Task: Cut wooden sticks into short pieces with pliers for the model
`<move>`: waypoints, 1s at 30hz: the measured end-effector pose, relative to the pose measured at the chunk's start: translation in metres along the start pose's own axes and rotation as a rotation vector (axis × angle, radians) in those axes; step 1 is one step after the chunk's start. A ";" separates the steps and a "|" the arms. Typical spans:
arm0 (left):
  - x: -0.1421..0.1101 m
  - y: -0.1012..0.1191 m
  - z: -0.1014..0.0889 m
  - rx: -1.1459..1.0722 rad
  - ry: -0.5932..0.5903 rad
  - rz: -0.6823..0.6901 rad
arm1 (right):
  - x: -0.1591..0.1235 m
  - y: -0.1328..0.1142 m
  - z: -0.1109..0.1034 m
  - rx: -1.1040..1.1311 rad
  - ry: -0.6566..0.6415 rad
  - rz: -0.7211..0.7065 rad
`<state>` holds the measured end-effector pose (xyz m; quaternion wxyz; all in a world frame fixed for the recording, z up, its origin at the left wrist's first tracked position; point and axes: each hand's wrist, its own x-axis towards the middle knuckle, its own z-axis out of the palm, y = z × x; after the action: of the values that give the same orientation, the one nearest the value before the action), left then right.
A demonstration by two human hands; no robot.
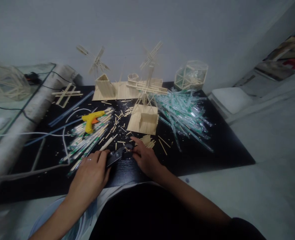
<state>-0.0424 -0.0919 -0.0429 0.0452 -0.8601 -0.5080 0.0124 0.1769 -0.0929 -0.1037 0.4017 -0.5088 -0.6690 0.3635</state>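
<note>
My left hand [92, 171] is wrapped round the dark handles of a pair of cutting shears [116, 156], whose blades point up and right over the table. At the blades, my right hand [148, 161] pinches a short wooden stick [127, 149], with the index finger stretched forward. Just beyond that hand lies a small pile of cut wooden sticks [148, 140]. Behind the pile stands a windmill model of glued sticks [147, 125] with a low walled base. Loose stick pieces are scattered around the blades.
To the left, a yellow glue gun [89, 121] rests on wrapped chopsticks [87, 146], its white cord [64, 143] looping over the table. Torn plastic wrappers [184, 113] heap up at the right. More stick models [104, 88] stand along the wall, beside a stick-framed polyhedron [192, 75].
</note>
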 end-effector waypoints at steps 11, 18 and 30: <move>0.008 0.009 -0.006 0.069 -0.028 0.020 | -0.001 0.002 0.000 -0.064 -0.024 0.031; 0.009 0.007 -0.010 0.178 -0.133 0.054 | 0.000 0.001 0.000 -0.106 -0.007 0.027; 0.009 0.000 -0.005 0.170 -0.159 0.006 | -0.001 0.004 0.003 -0.040 0.036 -0.006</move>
<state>-0.0372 -0.0842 -0.0381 0.0776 -0.8508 -0.5047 0.1241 0.1757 -0.0933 -0.1083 0.4042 -0.5213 -0.6704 0.3397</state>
